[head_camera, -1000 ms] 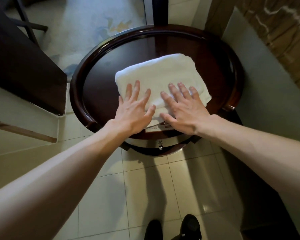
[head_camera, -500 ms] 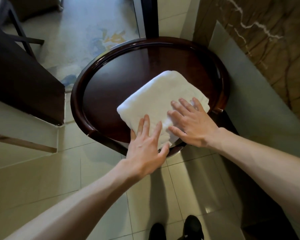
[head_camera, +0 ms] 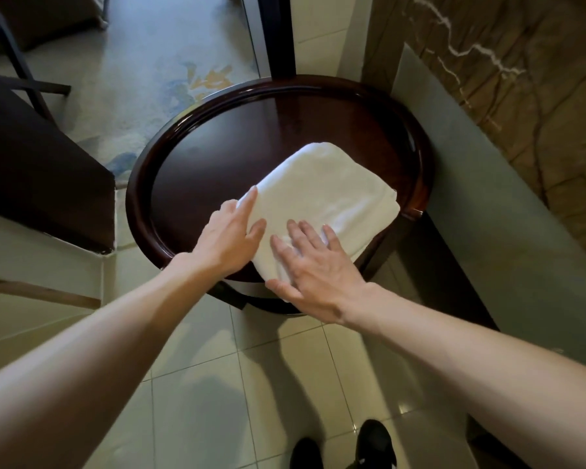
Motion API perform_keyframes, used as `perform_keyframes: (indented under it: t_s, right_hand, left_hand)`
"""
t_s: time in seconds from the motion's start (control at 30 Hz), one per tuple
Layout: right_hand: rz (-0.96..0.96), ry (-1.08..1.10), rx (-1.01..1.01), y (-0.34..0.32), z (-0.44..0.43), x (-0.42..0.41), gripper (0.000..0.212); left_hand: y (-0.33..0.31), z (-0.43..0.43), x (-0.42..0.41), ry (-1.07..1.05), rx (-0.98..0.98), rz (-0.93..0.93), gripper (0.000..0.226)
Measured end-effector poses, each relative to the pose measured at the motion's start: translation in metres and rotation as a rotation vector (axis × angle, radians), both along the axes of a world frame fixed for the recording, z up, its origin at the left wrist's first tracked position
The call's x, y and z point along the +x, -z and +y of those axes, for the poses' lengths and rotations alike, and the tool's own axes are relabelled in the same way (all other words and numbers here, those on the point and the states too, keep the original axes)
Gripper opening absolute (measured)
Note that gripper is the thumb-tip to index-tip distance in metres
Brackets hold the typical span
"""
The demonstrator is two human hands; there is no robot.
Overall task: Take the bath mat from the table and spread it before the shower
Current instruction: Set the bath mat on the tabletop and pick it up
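1. Left hand [head_camera: 229, 240] sits at the mat's [head_camera: 325, 204] left edge, index finger stretched along that edge and thumb on top of the cloth. The other fingers look tucked under or behind the fold, so I honestly can't tell if it's pinching the mat or just resting against it.
2. Right hand [head_camera: 313, 269] is flat on the near part of the mat, palm down, fingers spread and pressing on top. It covers the mat's near corner, so whatever's under the palm is hidden.
3. The mat is white, folded into a thick pad, lying at an angle on the right-front part of the worktop [head_camera: 217, 157]. Its near corner hangs out over the rim toward the camera.
4. The worktop is round, dark glossy wood with a raised rim. Its front base is mostly hidden behind the arms.
5. Below that, pale floor tiles [head_camera: 200, 418], with two black shoes [head_camera: 374, 441] cut off at the bottom edge.
6. Right side is a grey panel and brown marble wall [head_camera: 538, 113], and on the left a dark cabinet [head_camera: 41, 170] runs out of frame.
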State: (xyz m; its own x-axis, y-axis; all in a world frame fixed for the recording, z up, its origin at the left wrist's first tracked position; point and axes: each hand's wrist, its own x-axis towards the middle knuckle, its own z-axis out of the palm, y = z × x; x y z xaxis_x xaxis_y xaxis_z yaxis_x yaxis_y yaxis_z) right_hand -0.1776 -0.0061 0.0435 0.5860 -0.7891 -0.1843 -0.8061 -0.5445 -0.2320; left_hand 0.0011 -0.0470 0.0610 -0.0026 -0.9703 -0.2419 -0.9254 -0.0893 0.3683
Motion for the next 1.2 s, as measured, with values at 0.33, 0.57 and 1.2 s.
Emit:
perform_keyframes:
  t_s: [0.33, 0.57, 1.2]
  right_hand:
    - [0.152, -0.204, -0.121, -0.004, -0.026, -0.046, 0.054]
    - [0.175, -0.118, -0.153, -0.016, -0.031, -0.049, 0.06]
    - [0.055, 0.083, -0.241, -0.024, -0.017, -0.037, 0.053]
  left_hand:
    - [0.004, 0.06, -0.027, -0.024, -0.099, -0.28, 0.084]
    - [0.008, 0.083, -0.034, 0.128, -0.204, -0.22, 0.091]
    - [0.003, 0.034, -0.021, 0.405, -0.461, -0.121, 0.04]
